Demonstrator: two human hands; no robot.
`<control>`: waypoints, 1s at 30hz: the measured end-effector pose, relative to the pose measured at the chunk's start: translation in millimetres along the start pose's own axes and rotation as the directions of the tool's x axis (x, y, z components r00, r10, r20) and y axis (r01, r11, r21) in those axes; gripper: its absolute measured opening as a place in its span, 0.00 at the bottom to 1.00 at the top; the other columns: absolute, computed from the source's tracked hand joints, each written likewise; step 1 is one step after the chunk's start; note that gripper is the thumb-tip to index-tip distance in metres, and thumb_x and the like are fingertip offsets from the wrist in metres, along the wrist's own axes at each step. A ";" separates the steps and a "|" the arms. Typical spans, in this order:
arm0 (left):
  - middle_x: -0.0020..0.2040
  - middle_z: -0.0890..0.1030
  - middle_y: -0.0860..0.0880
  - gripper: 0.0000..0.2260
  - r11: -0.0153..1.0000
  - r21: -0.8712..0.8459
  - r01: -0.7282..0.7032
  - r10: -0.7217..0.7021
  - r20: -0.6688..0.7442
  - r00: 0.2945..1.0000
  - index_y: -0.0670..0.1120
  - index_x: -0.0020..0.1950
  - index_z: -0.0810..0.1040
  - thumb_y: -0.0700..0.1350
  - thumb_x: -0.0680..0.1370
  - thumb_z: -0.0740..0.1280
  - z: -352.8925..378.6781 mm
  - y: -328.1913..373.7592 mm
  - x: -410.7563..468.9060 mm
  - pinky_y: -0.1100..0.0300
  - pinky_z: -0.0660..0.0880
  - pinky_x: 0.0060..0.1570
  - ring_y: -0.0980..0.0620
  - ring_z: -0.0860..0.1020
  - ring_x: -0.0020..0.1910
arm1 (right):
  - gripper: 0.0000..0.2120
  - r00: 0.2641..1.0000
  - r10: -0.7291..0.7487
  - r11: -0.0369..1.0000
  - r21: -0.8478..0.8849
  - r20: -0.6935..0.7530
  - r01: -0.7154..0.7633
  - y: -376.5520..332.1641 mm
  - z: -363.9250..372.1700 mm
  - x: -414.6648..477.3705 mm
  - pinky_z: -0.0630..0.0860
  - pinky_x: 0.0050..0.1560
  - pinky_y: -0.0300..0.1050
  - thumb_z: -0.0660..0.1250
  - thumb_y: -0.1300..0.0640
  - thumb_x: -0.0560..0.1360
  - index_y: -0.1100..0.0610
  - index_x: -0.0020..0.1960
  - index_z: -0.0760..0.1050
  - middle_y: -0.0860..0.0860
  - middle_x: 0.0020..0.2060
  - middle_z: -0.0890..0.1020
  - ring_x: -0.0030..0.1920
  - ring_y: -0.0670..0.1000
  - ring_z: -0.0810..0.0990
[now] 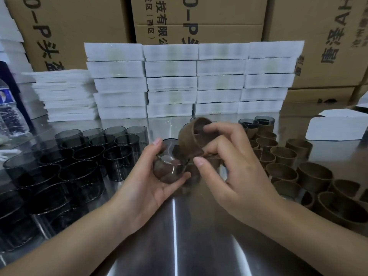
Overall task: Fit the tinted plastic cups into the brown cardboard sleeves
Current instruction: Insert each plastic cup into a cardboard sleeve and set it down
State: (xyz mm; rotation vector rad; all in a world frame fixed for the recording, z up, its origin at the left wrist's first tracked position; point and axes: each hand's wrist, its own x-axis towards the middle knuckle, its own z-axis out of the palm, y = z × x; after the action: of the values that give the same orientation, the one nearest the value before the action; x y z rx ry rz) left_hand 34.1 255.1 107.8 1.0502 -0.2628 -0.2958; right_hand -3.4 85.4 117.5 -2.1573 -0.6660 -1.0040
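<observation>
2 hands working above the table [199,240]: left hand [148,182] cradles a tinted cup [169,168], right hand [235,162] pinches a brown sleeve [189,137], tilted, just above it. Risk imo: sleeve goes on crooked and jams or creases, or the slick cup slips out.

A packing warehouse: stacked shipping cartons [67,26], white foam trays [171,82], a steel worktable [199,246].
</observation>
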 end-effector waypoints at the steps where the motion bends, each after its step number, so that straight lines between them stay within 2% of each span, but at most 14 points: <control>1: 0.64 0.79 0.40 0.35 0.999 0.033 -0.002 0.001 0.029 1.000 0.43 0.71 0.71 0.61 0.68 0.67 0.6 -0.2 -0.5 0.47 0.72 0.66 0.43 0.76 0.66 | 0.09 0.999 -0.029 0.999 -0.017 0.019 0.030 -0.3 0.8 -0.6 0.64 0.61 0.30 0.61 0.50 0.76 0.56 0.46 0.74 0.46 0.58 0.68 0.61 0.45 0.71; 5: 0.63 0.79 0.40 0.33 0.993 0.117 -0.008 0.003 0.047 0.999 0.46 0.69 0.74 0.62 0.68 0.69 1.9 -5.5 -2.4 0.47 0.70 0.68 0.41 0.75 0.67 | 0.10 0.995 -0.074 0.992 -0.095 0.065 0.080 -1.2 3.2 -1.8 0.65 0.62 0.35 0.63 0.51 0.75 0.57 0.45 0.77 0.50 0.58 0.73 0.60 0.48 0.71; 7: 0.65 0.77 0.38 0.36 0.992 0.123 -0.029 0.025 0.033 0.999 0.45 0.70 0.73 0.61 0.66 0.70 2.3 -7.3 -2.1 0.46 0.70 0.68 0.40 0.73 0.67 | 0.10 0.992 -0.096 0.986 -0.127 0.076 0.105 0.2 3.3 -1.8 0.66 0.61 0.37 0.64 0.51 0.74 0.57 0.44 0.77 0.51 0.58 0.75 0.58 0.47 0.70; 10: 0.65 0.77 0.37 0.45 0.996 0.079 -0.051 0.049 0.029 0.998 0.45 0.72 0.69 0.58 0.59 0.80 1.7 -6.6 -1.1 0.48 0.74 0.64 0.42 0.78 0.63 | 0.08 0.988 -0.132 0.980 -0.137 0.080 0.142 2.3 3.7 -3.0 0.69 0.59 0.42 0.66 0.52 0.73 0.58 0.44 0.78 0.52 0.57 0.75 0.57 0.49 0.72; 12: 0.63 0.79 0.39 0.50 0.996 0.079 -0.045 0.040 0.056 0.998 0.47 0.72 0.68 0.56 0.54 0.83 0.4 -6.3 -1.3 0.51 0.76 0.60 0.44 0.80 0.60 | 0.07 0.987 -0.141 0.979 -0.135 0.081 0.151 2.2 4.6 -3.1 0.72 0.58 0.47 0.67 0.54 0.73 0.58 0.44 0.79 0.53 0.56 0.76 0.56 0.51 0.73; 15: 0.60 0.81 0.40 0.44 0.993 0.107 -0.044 0.035 0.088 0.996 0.48 0.72 0.68 0.47 0.58 0.80 -1.0 -7.8 -2.9 0.52 0.77 0.59 0.41 0.79 0.61 | 0.07 0.984 -0.153 0.982 -0.096 0.093 0.162 1.4 4.0 -2.6 0.72 0.58 0.47 0.68 0.55 0.72 0.58 0.45 0.79 0.53 0.58 0.75 0.57 0.52 0.74; 17: 0.61 0.80 0.39 0.39 0.993 0.101 -0.057 0.048 0.083 0.995 0.47 0.72 0.68 0.46 0.61 0.75 -1.4 -7.9 -2.4 0.54 0.79 0.57 0.43 0.80 0.59 | 0.11 0.990 -0.099 0.995 0.000 0.097 0.100 -0.3 1.3 -2.4 0.70 0.59 0.39 0.66 0.51 0.72 0.56 0.51 0.77 0.50 0.60 0.71 0.59 0.47 0.73; 19: 0.62 0.79 0.38 0.39 0.993 0.099 -0.066 0.060 0.064 0.996 0.46 0.71 0.69 0.45 0.61 0.74 -2.3 -7.0 -1.5 0.54 0.78 0.57 0.44 0.80 0.59 | 0.16 0.996 0.012 0.994 0.106 0.083 -0.021 -2.0 -0.1 -2.1 0.69 0.58 0.30 0.65 0.48 0.72 0.52 0.57 0.73 0.46 0.62 0.69 0.59 0.40 0.72; 23: 0.63 0.80 0.41 0.38 0.985 0.140 -0.103 0.096 0.059 0.994 0.47 0.71 0.70 0.45 0.60 0.74 -3.3 -7.4 -1.4 0.49 0.74 0.62 0.43 0.79 0.62 | 0.16 0.954 0.273 0.926 0.235 0.125 -0.296 -1.1 3.4 2.7 0.72 0.54 0.32 0.66 0.45 0.74 0.41 0.60 0.67 0.40 0.61 0.71 0.59 0.38 0.74; 26: 0.62 0.80 0.41 0.36 0.965 0.208 -0.159 0.155 0.033 0.987 0.49 0.68 0.73 0.46 0.59 0.73 -4.0 -7.9 -3.1 0.51 0.77 0.59 0.43 0.80 0.60 | 0.19 0.895 0.372 0.800 0.403 0.246 -0.443 2.5 6.1 4.3 0.71 0.52 0.26 0.67 0.53 0.74 0.43 0.63 0.67 0.41 0.59 0.77 0.57 0.33 0.76; 28: 0.60 0.81 0.41 0.33 0.941 0.258 -0.217 0.218 0.025 0.976 0.50 0.64 0.76 0.47 0.58 0.73 -4.8 -6.3 -3.6 0.52 0.80 0.55 0.43 0.81 0.58 | 0.20 0.889 0.355 0.768 0.452 0.291 -0.455 2.6 6.8 4.4 0.70 0.52 0.24 0.65 0.59 0.77 0.46 0.66 0.68 0.40 0.57 0.78 0.56 0.31 0.76; 30: 0.59 0.80 0.40 0.31 0.914 0.301 -0.272 0.278 0.022 0.960 0.51 0.62 0.77 0.46 0.58 0.73 -5.4 -4.7 -3.8 0.47 0.79 0.57 0.43 0.81 0.56 | 0.20 0.891 0.345 0.760 0.469 0.295 -0.450 1.7 5.8 6.0 0.71 0.53 0.26 0.64 0.62 0.78 0.46 0.66 0.68 0.40 0.55 0.80 0.56 0.33 0.77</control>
State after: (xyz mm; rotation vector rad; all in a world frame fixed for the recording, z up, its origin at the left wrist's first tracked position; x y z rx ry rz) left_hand 32.0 258.6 100.9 1.2997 -0.4426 0.0129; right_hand 3.9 89.6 118.9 -1.7942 -0.4618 -0.3249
